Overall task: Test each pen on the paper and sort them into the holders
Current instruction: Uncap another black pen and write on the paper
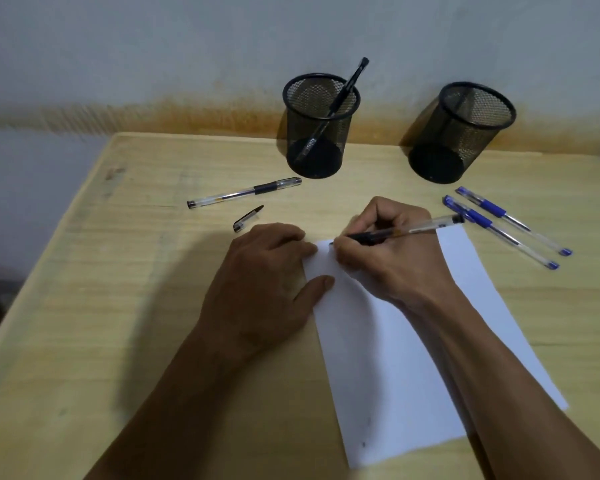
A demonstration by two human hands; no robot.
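- You have one black pen (340, 102) already standing in the left holder (317, 129), leaning up to the right; the right holder (461, 133) looks empty (mesh makes it hard to be sure).
- Your right hand (388, 254) is clenched on an uncapped black pen (406, 232) at the paper's far left corner. Its long axis runs nearly left to right, tip to the left on the paper (413, 358), tail end to the right and slightly far.
- Your left hand (267, 282) grasps nothing, its fingers and thumb pressed flat on the paper's left edge.
- The loose cap (248, 218) lies just beyond your left hand.
- Still to test, by my reading: one black pen (245, 192) at far left and two blue pens (506, 226) at right, side by side, capped ends towards the holders.
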